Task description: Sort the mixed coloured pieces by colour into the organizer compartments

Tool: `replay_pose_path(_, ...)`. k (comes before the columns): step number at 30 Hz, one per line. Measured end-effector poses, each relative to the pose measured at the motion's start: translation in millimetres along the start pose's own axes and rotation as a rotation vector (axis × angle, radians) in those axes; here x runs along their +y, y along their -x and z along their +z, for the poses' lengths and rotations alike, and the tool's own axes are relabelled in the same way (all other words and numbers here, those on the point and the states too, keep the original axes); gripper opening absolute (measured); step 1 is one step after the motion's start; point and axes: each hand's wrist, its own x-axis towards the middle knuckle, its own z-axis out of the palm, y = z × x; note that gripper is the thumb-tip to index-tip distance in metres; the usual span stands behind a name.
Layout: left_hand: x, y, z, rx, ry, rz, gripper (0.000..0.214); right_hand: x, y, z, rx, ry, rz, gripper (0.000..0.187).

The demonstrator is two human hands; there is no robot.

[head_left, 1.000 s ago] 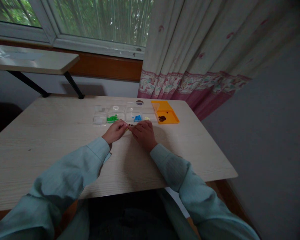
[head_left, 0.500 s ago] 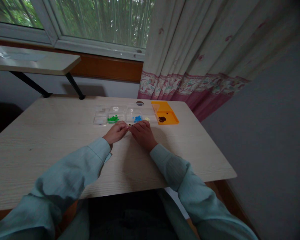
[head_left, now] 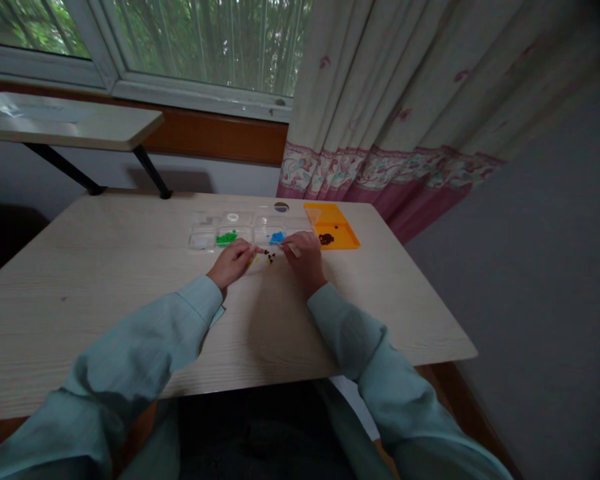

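My left hand point(head_left: 233, 263) is closed in a pinch in front of the clear compartment box point(head_left: 203, 239). Its fingertips point right, beside several small dark brown pieces point(head_left: 271, 257) on the table, with a bit of yellow under the fingers. To the right, my right hand point(head_left: 306, 261) is also pinched, by the box's front edge. What either hand pinches is too small to make out. Inside the box lie small green pieces point(head_left: 227, 239) and small blue pieces point(head_left: 277, 237). More dark brown pieces point(head_left: 326, 239) sit in the open orange case point(head_left: 347, 239) just right of my right hand.
A round dark object point(head_left: 281, 207) lies behind the box. At the back left, a raised white shelf point(head_left: 70, 123) stands on black legs. A curtain point(head_left: 375, 133) hangs behind the table point(head_left: 145, 293), beside the window.
My hands were together at the fingertips and have come apart. The right one has moved right and slightly away from me, uncovering the small brown pieces between them.
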Motion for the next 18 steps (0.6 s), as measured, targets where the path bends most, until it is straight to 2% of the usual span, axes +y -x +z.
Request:
replay_pose_path(3,-1.2,0.9,1.0,0.027,-0.018,0.019,0.04,33.8,-3.8,-13.8,0.149,0.045,0.151,0.018)
replay_pose_path(6,-1.5,1.6,2.0,0.051,-0.042,0.053,0.039,66.0,-3.1,-27.8,0.228,0.103,0.299,0.02)
replay_pose_path(9,0.7,2.8,2.2,0.054,-0.083,0.092,0.036,87.3,1.2,-36.4,0.285,0.154,0.413,0.023)
replay_pose_path(18,11.0,5.5,2.2,0.023,-0.245,0.209,0.025,104.9,6.7,-34.9,0.184,0.206,0.548,0.04)
